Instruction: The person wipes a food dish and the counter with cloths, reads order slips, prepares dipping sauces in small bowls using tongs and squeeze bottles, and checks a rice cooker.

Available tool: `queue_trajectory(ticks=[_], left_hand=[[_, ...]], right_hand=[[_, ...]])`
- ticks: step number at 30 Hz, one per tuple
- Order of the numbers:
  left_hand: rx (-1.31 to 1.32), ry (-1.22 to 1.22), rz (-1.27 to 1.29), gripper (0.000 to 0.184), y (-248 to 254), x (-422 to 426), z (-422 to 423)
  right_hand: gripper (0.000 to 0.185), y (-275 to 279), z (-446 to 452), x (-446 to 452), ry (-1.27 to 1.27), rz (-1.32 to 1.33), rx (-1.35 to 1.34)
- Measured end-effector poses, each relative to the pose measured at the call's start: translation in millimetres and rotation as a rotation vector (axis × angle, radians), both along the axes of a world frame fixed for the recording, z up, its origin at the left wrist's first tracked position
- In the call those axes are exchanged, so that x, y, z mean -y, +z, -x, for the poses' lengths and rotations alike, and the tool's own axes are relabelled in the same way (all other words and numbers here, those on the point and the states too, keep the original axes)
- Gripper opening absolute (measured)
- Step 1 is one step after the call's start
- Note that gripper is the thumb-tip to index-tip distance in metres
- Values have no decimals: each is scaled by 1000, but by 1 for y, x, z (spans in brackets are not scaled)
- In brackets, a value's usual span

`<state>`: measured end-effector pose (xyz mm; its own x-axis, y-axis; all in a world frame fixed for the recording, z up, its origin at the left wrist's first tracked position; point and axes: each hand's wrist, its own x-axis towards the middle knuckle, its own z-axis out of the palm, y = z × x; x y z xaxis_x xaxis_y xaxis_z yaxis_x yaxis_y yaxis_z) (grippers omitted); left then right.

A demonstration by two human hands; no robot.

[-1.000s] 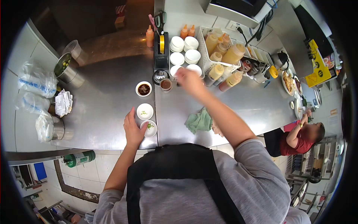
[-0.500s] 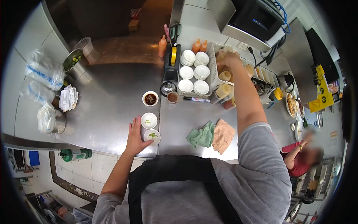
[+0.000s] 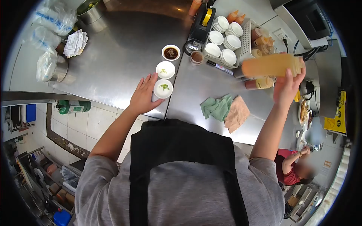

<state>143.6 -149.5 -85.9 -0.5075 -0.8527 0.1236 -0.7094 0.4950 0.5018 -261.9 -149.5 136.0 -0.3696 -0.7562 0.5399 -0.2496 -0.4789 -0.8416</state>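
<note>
My right hand (image 3: 288,86) grips a squeeze bottle (image 3: 268,65) of amber liquid near its narrower end, holding it sideways over the counter; it looks slightly blurred. My left hand (image 3: 144,96) lies on the steel counter with fingers stretched out and thumb apart. Its thumb is at the near edge of a small white sauce dish (image 3: 163,92) with chopped green bits inside. Just beyond, by my fingertips, is a second white dish (image 3: 164,74) with a few pale green bits. A third dish (image 3: 171,53) behind it holds dark sauce.
A basket (image 3: 222,63) holds stacked white dishes (image 3: 228,56); another basket (image 3: 246,37) stands beside squeeze bottles. A cup of brown sauce (image 3: 197,57), a bell (image 3: 193,46) and a marker (image 3: 220,67) lie nearby. Green (image 3: 218,106) and peach (image 3: 237,113) cloths rest in front. A co-worker (image 3: 292,165) is at right.
My right hand has come back from the bottle basket, bringing the squeeze bottle out. My left hand stays beside the dishes. The camera view has shifted, so the counter appears higher.
</note>
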Motion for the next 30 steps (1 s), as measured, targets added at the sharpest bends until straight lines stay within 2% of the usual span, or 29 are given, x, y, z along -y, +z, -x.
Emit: queue_trajectory(ticks=[1,3,7,9,11,13,14,16,17,19,20,22,26,28,29,30], left_hand=[[4,-5,-1,100,1,0,0],[7,-1,-19,99,3,0,1],[-5,-19,-28,100,5,0,1],[14,-4,-34,102,6,-2,2],[10,-34,-27,104,5,-2,2],[26,-21,-10,105,3,-2,2],[22,-15,-11,105,3,-2,2],[29,-22,2,105,2,0,3],[35,-24,1,105,1,-2,2],[35,-38,1,104,3,-3,4],[56,-27,0,104,4,-4,4],[79,-22,8,104,6,-3,6],[72,-24,9,104,3,-3,5],[78,-14,5,103,1,-4,6],[75,-16,15,102,0,-3,5],[73,-20,26,102,-1,-3,4]], right_hand=[[72,-2,-15,-16,-5,-1,4],[72,-4,-45,-46,268,-86,210],[78,-34,-76,-77,539,-234,275],[71,-57,-82,-76,483,-374,691],[57,-112,-67,-62,497,-543,1594],[44,-158,-68,-62,546,-550,1823],[44,-152,-82,-66,546,-533,1819],[41,-138,-111,-81,297,-698,1198],[41,-146,-103,-80,287,-690,1207],[42,-158,-76,-65,214,-552,1819],[42,-161,-72,-67,210,-541,1817],[42,-159,-76,-64,188,-674,1531],[44,-137,-92,-75,245,-714,1484],[44,-109,-105,-79,111,-541,858],[44,-110,-105,-80,114,-545,861],[43,-112,-104,-81,112,-520,752]])
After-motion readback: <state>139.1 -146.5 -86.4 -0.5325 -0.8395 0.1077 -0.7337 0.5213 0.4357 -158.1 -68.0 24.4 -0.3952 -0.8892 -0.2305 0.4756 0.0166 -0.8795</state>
